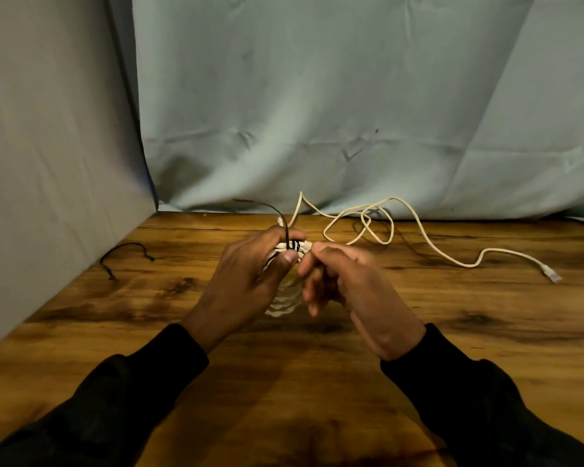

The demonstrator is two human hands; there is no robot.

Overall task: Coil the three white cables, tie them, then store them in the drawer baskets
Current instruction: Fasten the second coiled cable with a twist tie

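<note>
My left hand [250, 274] grips a coiled white cable [282, 306] above the middle of the wooden table [115, 332]. A black tie [292, 245] is wound around the coil's top, and its free end arcs up and back past my fingers. My right hand [341, 281] pinches the coil's top right beside the tie. Most of the coil is hidden between my hands. A second white cable [422, 235] lies loose and looped on the table behind my hands, its plug [552, 274] at the far right. I see no third cable and no drawer.
Another black tie [125, 252] lies on the table at the left, near a grey cloth wall [48, 163]. A pale blue cloth [351, 112] hangs behind the table's far edge.
</note>
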